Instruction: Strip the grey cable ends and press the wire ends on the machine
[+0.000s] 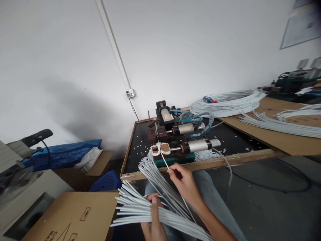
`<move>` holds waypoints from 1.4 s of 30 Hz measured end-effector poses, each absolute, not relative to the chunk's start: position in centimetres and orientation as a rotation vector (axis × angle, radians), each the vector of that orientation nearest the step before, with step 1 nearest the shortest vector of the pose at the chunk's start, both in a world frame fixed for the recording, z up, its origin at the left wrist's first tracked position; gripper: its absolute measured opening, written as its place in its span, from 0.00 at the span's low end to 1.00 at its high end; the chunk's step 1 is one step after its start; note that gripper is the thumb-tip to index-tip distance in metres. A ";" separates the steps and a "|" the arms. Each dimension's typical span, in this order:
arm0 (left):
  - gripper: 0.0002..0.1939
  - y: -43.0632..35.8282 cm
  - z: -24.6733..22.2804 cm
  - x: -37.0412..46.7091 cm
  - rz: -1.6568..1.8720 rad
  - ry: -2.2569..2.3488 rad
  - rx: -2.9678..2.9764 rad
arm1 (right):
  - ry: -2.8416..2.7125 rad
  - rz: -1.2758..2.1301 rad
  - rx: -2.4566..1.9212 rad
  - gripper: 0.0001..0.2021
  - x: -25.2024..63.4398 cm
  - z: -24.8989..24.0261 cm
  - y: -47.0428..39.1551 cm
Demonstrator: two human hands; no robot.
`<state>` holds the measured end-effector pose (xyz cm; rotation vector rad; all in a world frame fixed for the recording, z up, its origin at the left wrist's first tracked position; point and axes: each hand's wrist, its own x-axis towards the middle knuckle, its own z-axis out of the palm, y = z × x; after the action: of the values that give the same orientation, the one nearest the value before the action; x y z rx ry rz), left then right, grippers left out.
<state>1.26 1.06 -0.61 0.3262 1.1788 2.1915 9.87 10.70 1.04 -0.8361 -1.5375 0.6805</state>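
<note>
My left hand [154,217] is closed round a thick bundle of white cables [135,209], whose loose ends fan out to the left. Between thumb and fingertips my right hand [182,180] pinches a single white cable [164,160]. That cable's far end reaches the wrapped jaws [161,149] of a pneumatic machine [198,146] at the table's front edge. Another bunch of cables [152,167] hangs from beside those jaws down toward my lap, passing behind both hands.
Coiled white cables [225,103] lie at the back right, more on a cardboard sheet [265,130]. White offcuts [205,155] litter the black tabletop, which has a wooden rim [250,155]. To the left stand a cardboard box [75,214], a blue basket [106,180] and a pale machine [37,197].
</note>
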 end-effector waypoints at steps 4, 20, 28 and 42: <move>0.23 1.0 -0.9 1.2 2.183 1.175 0.279 | -1.568 0.691 -0.756 0.11 10.1 1.2 9.7; 0.25 0.5 -0.3 0.9 2.084 1.281 0.391 | -2.165 1.215 -0.302 0.15 10.8 2.4 8.6; 0.29 0.7 -0.8 0.5 2.028 1.309 0.402 | -2.102 1.137 -0.325 0.17 11.1 2.8 8.7; 0.27 0.9 -0.3 1.1 2.074 1.282 0.357 | -1.592 0.550 -0.745 0.15 10.6 1.1 9.3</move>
<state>1.12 0.89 -0.27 0.3567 1.2815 2.0742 10.58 9.29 1.08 -0.7449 -1.5915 0.5497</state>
